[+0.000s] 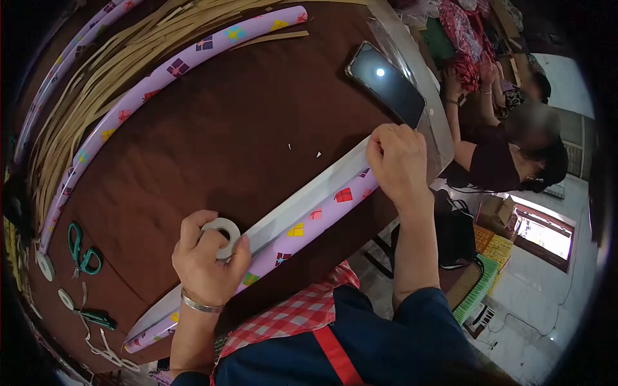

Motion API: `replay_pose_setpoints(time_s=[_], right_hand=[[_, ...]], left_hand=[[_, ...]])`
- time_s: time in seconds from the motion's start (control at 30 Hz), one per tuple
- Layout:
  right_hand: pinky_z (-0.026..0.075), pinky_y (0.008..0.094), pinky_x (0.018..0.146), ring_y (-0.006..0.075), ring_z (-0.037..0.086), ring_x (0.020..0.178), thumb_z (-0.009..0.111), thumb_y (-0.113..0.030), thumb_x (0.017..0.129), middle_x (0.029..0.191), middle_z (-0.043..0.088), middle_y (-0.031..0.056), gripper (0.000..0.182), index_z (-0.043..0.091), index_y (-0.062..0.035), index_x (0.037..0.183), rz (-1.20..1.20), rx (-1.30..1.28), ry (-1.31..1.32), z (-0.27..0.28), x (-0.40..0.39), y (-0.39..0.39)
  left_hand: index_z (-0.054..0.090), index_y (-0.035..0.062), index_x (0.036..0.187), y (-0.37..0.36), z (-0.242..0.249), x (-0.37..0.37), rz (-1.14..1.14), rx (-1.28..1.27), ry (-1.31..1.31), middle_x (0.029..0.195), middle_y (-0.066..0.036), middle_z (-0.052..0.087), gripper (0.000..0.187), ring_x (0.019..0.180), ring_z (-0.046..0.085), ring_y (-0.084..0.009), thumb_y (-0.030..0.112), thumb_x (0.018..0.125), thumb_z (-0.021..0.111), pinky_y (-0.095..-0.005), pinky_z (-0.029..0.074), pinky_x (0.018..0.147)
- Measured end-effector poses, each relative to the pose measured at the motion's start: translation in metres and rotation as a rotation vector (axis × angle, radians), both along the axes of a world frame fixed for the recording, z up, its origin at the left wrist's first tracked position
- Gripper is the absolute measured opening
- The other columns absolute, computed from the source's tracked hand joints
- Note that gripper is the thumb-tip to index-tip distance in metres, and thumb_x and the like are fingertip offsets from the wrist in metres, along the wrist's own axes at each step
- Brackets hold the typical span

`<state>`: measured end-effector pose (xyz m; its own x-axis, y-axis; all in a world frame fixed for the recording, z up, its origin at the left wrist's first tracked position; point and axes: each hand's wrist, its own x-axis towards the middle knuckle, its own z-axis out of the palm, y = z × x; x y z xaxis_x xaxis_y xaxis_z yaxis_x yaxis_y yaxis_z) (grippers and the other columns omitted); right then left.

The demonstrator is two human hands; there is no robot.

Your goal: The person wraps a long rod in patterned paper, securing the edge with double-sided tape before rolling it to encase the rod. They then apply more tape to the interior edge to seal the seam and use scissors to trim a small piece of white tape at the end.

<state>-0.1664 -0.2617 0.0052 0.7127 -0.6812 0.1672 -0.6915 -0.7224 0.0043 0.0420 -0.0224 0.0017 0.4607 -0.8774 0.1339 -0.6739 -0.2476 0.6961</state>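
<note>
My left hand (pixel 209 260) has its fingers closed around a roll of white tape (pixel 226 233), just over a long piece of purple wrapping paper (pixel 302 241). The paper is printed with small colourful gift boxes and lies diagonally along the table's near side, its white edge showing lengthwise. At the paper's far right end, my right hand (pixel 399 157) is closed with the fingertips pinching the edge. Whether a bit of tape is between those fingers is hidden. A smartphone (pixel 386 83) rests just beyond my right hand.
Another purple paper roll (pixel 138 96) curves along the far side, beside long brown strips (pixel 96 83). Green-handled scissors (pixel 84 251), another tape roll (pixel 65 299) and a green-handled tool (pixel 96 318) lie at left. A co-worker (pixel 515 141) handles red shiny material (pixel 463 71) at right.
</note>
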Motion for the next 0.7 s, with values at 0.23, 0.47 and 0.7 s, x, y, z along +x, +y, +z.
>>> replay_pose_setpoints(time_s=[0.23,0.47,0.7], right_hand=[[0.043,0.0415,0.072,0.0264,0.059,0.078,0.063,-0.01,0.079,0.078,0.065,0.0068,0.005,0.064,-0.0051,0.079,0.033,0.074,-0.012,0.003,-0.002,-0.002],[0.04,0.0398,0.079,0.0265,0.058,0.083,0.068,-0.021,0.08,0.084,0.064,0.007,0.017,0.066,-0.0047,0.085,0.054,0.179,-0.004,0.017,-0.004,0.004],[0.038,0.0424,0.084,0.0271,0.056,0.09,0.071,-0.038,0.079,0.092,0.063,0.0095,0.038,0.066,-0.0035,0.094,-0.001,0.235,0.072,0.019,-0.002,0.008]], left_hand=[[0.053,0.0048,0.065,0.001,-0.001,0.0,0.013,0.013,-0.003,0.098,-0.016,0.062,0.025,0.066,0.064,-0.0297,0.012,0.065,0.077,-0.0357,0.051,0.053],[0.054,0.0054,0.065,0.001,0.001,0.002,0.0,0.01,0.023,0.098,-0.016,0.062,0.025,0.063,0.062,-0.0287,0.013,0.066,0.077,-0.0353,0.049,0.052],[0.053,0.0064,0.063,0.003,-0.002,0.002,0.003,-0.017,0.004,0.098,-0.014,0.063,0.028,0.061,0.06,-0.0273,0.015,0.063,0.08,-0.0349,0.047,0.051]])
